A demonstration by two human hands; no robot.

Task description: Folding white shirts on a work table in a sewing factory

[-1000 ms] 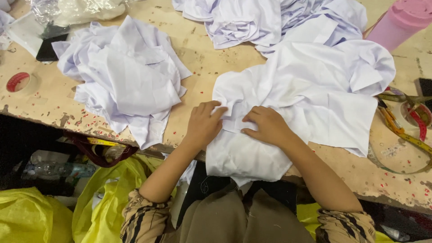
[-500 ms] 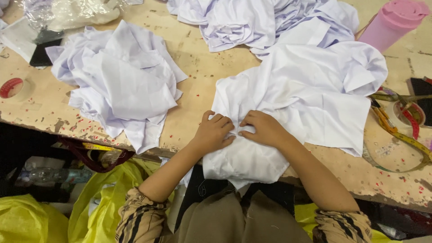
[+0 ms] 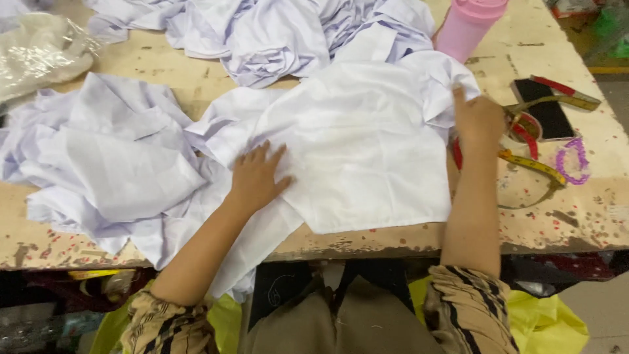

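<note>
White shirt (image 3: 367, 144) on the tabletop (image 3: 590, 210) looks light, soft and limp; our left hand (image 3: 255, 177) presses it with spread grip, right hand (image 3: 478, 121) pinches its right edge.

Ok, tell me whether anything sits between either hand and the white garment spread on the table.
Nothing visible does. The left hand lies flat on the white garment, and the right hand rests at its right edge. The measuring tape lies outside it, further right.
</note>
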